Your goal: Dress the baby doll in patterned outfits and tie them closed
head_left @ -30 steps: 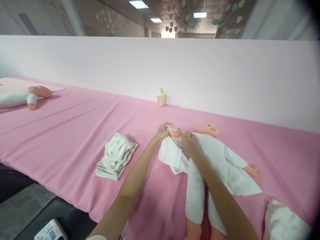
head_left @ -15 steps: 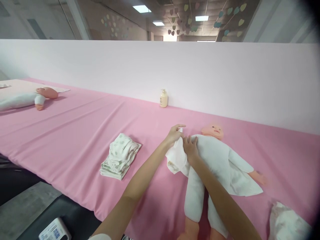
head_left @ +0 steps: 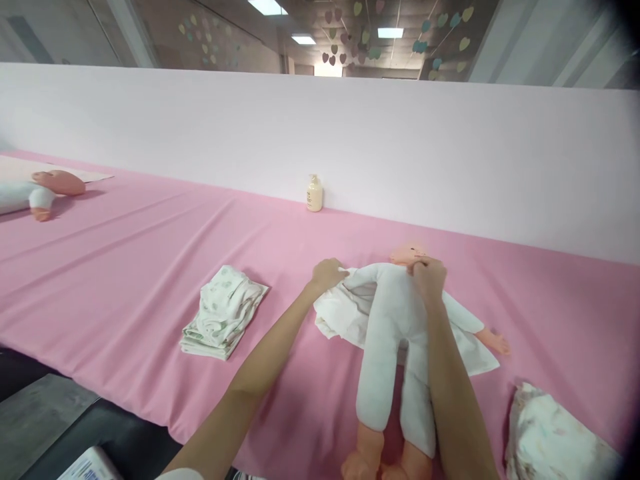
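A baby doll (head_left: pixel 393 333) with a white cloth body lies on its back on the pink table (head_left: pixel 125 267), head towards the wall. A white garment (head_left: pixel 345 310) is spread open under it. My left hand (head_left: pixel 327 273) is closed on the garment's edge at the doll's left shoulder, where the doll's arm is hidden in the cloth. My right hand (head_left: pixel 429 277) is closed at the doll's neck, just below its face, gripping the doll's chest cloth or collar.
A folded stack of patterned white clothes (head_left: pixel 223 313) lies left of the doll. A small lotion pump bottle (head_left: pixel 314 193) stands by the white partition. Another doll (head_left: pixel 43 193) lies at far left. A bundled patterned cloth (head_left: pixel 555 437) sits at the right near edge.
My right hand moved from the doll's left shoulder up to its neck. The garment now lies opened beside the torso, and my left hand still grips its edge.
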{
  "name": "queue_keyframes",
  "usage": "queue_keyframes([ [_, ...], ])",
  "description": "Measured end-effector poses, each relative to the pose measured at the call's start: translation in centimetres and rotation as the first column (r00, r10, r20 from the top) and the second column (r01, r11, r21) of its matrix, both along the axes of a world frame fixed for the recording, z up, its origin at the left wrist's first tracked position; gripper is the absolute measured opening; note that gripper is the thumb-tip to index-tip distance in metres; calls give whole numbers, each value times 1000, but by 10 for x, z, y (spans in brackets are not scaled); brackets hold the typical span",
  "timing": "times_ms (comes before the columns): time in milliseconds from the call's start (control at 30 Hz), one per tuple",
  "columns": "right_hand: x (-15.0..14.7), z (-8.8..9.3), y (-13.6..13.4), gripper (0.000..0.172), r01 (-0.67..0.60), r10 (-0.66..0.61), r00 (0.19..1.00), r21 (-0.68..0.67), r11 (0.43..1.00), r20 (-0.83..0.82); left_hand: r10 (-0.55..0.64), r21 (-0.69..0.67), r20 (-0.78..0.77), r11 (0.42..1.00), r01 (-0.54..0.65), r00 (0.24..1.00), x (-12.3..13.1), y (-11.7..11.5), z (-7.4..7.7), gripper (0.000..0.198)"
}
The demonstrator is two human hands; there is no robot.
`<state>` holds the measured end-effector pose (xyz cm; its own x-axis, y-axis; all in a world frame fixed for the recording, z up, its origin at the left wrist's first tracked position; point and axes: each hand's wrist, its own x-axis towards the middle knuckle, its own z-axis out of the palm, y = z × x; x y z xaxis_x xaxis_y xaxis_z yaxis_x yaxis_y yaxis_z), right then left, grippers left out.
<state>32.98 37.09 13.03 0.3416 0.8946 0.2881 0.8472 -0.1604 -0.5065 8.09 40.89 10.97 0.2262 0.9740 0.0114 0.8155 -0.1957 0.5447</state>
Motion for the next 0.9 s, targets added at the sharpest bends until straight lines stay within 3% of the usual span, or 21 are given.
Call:
queue_keyframes([
  [67,25,-2,-4,40,171,-175,984,-102,980,-27,-28,28,-3,999,28,1000,-3,3,-3,24],
  [133,44,-10,-8,40,226,-235,972,-216,950,-17,-56,46,5,997,56,998,-4,5,-6,24],
  [300,61,-25,-10,62,45,-81,992,-335,941,-96,-50,86,92,995,43,994,5,5,-8,35],
  [433,46,-22,-6,62,-135,85,982,-304,943,-172,-31,97,198,995,12,980,17,3,-7,35],
  [567,16,-13,1,56,-196,157,974,-266,944,-161,1,136,277,990,-41,961,24,2,-9,34],
  [700,-8,-8,4,48,-189,159,976,-214,958,-150,-8,179,336,982,-55,942,24,3,-10,33],
  [900,-25,-7,1,44,-136,118,988,-212,968,-95,-133,206,348,977,63,928,30,-3,-3,33],
])
